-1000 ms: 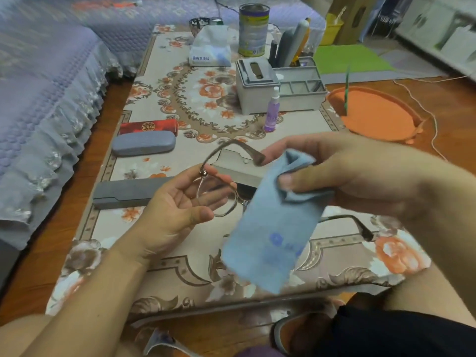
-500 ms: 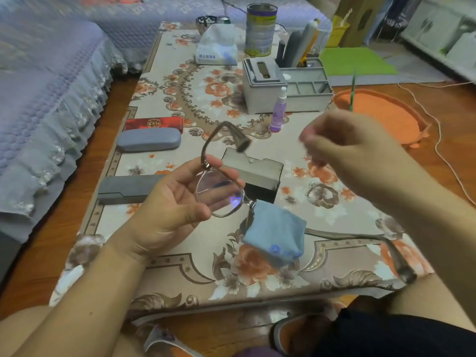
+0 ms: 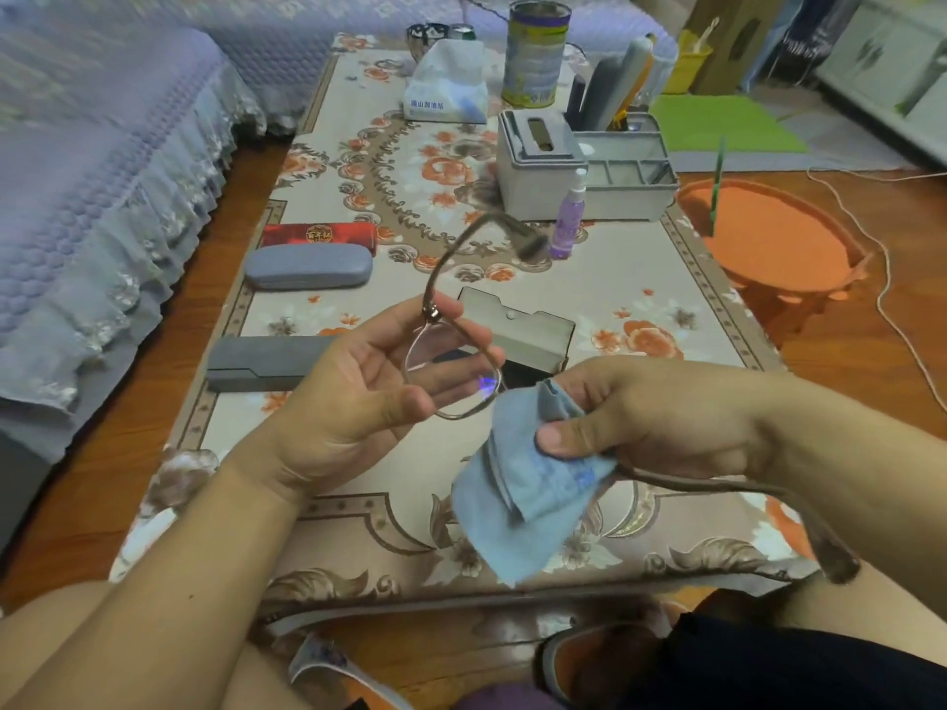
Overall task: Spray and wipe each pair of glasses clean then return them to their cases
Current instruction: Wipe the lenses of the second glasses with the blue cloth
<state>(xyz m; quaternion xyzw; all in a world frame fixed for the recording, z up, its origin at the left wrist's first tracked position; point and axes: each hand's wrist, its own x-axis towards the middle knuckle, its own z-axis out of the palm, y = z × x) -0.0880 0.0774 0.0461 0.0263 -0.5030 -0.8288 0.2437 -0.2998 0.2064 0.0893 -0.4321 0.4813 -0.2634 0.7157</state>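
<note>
My left hand (image 3: 358, 397) holds a pair of brown-framed glasses (image 3: 451, 374) by one lens rim, temples unfolded, above the table. My right hand (image 3: 645, 417) pinches a light blue cloth (image 3: 522, 504) around the other lens, which the cloth hides. One temple (image 3: 743, 499) trails under my right wrist. An open grey case (image 3: 517, 333) lies just behind the glasses. A shut blue-grey case (image 3: 307, 266), a red case (image 3: 317, 233) and a flat dark grey case (image 3: 261, 363) sit at the left. A small purple spray bottle (image 3: 569, 217) stands beyond.
The low table wears a floral cloth (image 3: 358, 515). A grey organiser (image 3: 579, 166), a tissue pack (image 3: 446, 89) and a tin (image 3: 535, 53) stand at the far end. A purple-covered sofa (image 3: 92, 171) runs along the left; an orange stool (image 3: 774, 238) is at the right.
My right hand let the cloth drop half a second ago and lifted away; it has now come back down and gripped the cloth on the lens. My left hand kept hold of the glasses.
</note>
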